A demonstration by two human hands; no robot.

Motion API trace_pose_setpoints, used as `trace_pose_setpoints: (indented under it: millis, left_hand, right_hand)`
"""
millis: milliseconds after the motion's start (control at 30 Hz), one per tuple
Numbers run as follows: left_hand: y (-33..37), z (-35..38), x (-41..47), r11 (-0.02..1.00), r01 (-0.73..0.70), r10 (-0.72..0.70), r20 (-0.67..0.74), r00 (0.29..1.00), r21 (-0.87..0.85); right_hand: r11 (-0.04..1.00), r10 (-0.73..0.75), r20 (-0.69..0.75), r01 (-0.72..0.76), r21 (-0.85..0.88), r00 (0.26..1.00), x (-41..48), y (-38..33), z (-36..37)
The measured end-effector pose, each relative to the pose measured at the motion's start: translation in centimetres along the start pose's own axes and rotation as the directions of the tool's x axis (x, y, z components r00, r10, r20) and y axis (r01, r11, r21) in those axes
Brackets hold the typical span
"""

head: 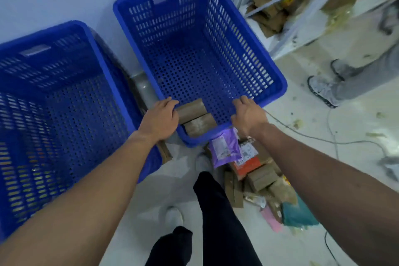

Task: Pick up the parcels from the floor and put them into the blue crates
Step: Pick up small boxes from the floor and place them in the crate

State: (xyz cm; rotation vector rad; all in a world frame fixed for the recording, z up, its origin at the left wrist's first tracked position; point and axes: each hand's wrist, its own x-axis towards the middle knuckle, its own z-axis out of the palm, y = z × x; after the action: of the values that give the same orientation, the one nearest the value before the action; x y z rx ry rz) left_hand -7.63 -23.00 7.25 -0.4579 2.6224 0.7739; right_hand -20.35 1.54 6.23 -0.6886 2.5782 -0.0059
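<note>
Parcels [261,177] lay heaped on the floor by your feet, too jumbled to count. Your left hand [159,117] and right hand [248,114] each gripped the right crate [278,86] by its near rim, seemingly positioning it. Next you'd need to let go and reach the heap. Two brown parcels [192,109] lay inside. With the left crate [86,28], there were two crates.

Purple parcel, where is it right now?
In the head view, right of centre, the purple parcel lies atop the heap of parcels on the floor, against the near rim of the right blue crate, just below the right hand.
</note>
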Motion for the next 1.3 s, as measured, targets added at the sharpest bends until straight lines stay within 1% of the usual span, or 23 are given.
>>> trace_pose_setpoints:
  millis: [67, 133, 200, 300, 367, 433, 567, 667, 733, 800, 867, 967, 1067, 1133, 1233, 1300]
  left_hand:
    - [0.2, 0.4, -2.5, 0.999, -0.001, 0.0, -0.02, 1.0, -0.05]
    - [0.5, 0.9, -5.0, 0.997, -0.016, 0.011, -0.054, 0.998, -0.079]
    - [1.2, 1.3, -7.3, 0.994, -0.031, 0.023, -0.081, 0.996, -0.103]
    - [2.6, 2.4, -10.3, 0.988, -0.042, 0.03, -0.087, 0.996, -0.145]
    - [4.0, 3.3, -11.5, 0.986, -0.04, 0.029, -0.072, 0.997, -0.16]
    - [5.5, 4.5, -12.3, 0.983, -0.032, 0.024, -0.047, 0.999, -0.183]
    - [8.2, 9.0, -13.0, 0.98, 0.024, -0.014, 0.053, 0.998, -0.198]
    - [10.1, 13.6, -13.2, 0.983, 0.066, -0.044, 0.131, 0.99, -0.173]
    - [11.3, 16.9, -13.5, 0.982, 0.099, -0.072, 0.17, 0.983, -0.159]
    - [12.4, 20.4, -13.6, 0.98, 0.131, -0.103, 0.183, 0.978, -0.153]
    - [13.3, 24.0, -13.7, 0.975, 0.175, -0.147, 0.187, 0.971, -0.14]
    - [15.0, 29.0, -13.6, 0.965, 0.235, -0.208, 0.207, 0.956, -0.116]
    - [16.3, 33.8, -12.8, 0.958, 0.263, -0.232, 0.226, 0.946, -0.116]
    - [16.6, 37.1, -12.2, 0.957, 0.27, -0.238, 0.248, 0.939, -0.103]
    - [16.4, 41.8, -11.4, 0.961, 0.254, -0.222, 0.238, 0.945, -0.111]
    - [15.8, 44.1, -10.6, 0.963, 0.246, -0.212, 0.253, 0.944, -0.112]
  right_hand:
    - [0.998, 0.041, -0.073, -0.038, 0.045, 0.997, -3.7, 0.0, 0.5]
    - [0.992, 0.088, -0.06, -0.083, 0.09, 0.994, -7.6, 0.1, 1.1]
    - [0.981, 0.162, 0.034, -0.165, 0.101, 0.986, -11.6, 0.2, 1.8]
    - [0.955, 0.253, 0.236, -0.281, 0.094, 0.938, -17.2, 0.7, 3.0]
    - [0.946, 0.276, 0.328, -0.315, 0.071, 0.904, -20.0, 1.2, 3.3]
    - [0.94, 0.299, 0.38, -0.338, 0.037, 0.875, -22.0, 2.3, 4.3]
    - [0.893, 0.39, 0.439, -0.448, 0.033, 0.81, -24.2, 6.4, 8.7]
    - [0.884, 0.374, 0.444, -0.457, 0.094, 0.814, -25.2, 9.9, 12.8]
    - [0.846, 0.389, 0.462, -0.507, 0.163, 0.797, -25.7, 12.4, 15.8]
    - [0.825, 0.395, 0.478, -0.532, 0.192, 0.785, -26.0, 14.9, 18.8]
    - [0.835, 0.362, 0.487, -0.509, 0.209, 0.795, -26.2, 17.6, 22.0]
    - [0.807, 0.393, 0.476, -0.544, 0.232, 0.786, -25.9, 21.2, 25.7]
    - [0.758, 0.444, 0.44, -0.589, 0.281, 0.781, -24.6, 24.7, 29.1]
    - [0.698, 0.482, 0.43, -0.632, 0.338, 0.763, -23.3, 26.6, 30.9]
    - [0.531, 0.581, 0.429, -0.721, 0.445, 0.692, -20.7, 29.0, 34.1]
    - [0.483, 0.593, 0.441, -0.736, 0.475, 0.674, -19.1, 30.0, 36.5]
